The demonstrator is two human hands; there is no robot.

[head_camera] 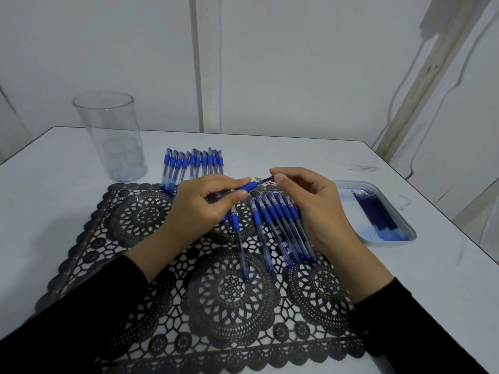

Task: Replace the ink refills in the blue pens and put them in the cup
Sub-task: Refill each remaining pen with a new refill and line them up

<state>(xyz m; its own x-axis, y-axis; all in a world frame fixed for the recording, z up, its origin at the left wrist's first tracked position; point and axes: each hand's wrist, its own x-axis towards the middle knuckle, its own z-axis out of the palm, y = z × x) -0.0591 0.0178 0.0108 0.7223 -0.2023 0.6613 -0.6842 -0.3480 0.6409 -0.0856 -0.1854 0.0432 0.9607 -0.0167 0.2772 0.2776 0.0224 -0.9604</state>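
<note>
A black lace mat (232,306) is lying on the white tabletop (297,155) nearest the person, whose two black sleeves are reaching in over it from six o'clock. On the mat, below the hands, a row of blue pens (280,228) is lying side by side, with one pen (239,238) a little apart at its nine o'clock side. Above them the left hand (199,209) is gripping a held pen (247,187) by its blue grip, its fingers curled round the barrel. The right hand (313,206) is pinching, between thumb and fingers, the thin dark refill (266,180) sticking out of that pen's end. At three o'clock from the hands, off the mat, a shallow tray (348,209) is holding a bundle of spare refills (375,214). Beyond the hands, at twelve o'clock, a second row of pens (193,164) is lying at the mat's far edge. Farthest off, at ten o'clock, the clear cup (110,136) is standing upright on the tabletop, no pens in it.
</note>
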